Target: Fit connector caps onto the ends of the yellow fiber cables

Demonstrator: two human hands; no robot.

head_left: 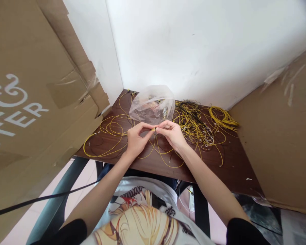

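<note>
Grips of left hand [136,140] and right hand [172,135] pinch a cable connector [153,129]; one coil [223,118] lies bundled on the bench [234,163] beside tangled cables [193,127].

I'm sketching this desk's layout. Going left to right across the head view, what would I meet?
Printed cardboard box → loose yellow wire loops → left hand → small yellow piece pinched by both hands → right hand → tangled yellow and black wires → bundled yellow coil → taped cardboard sheet.
</note>
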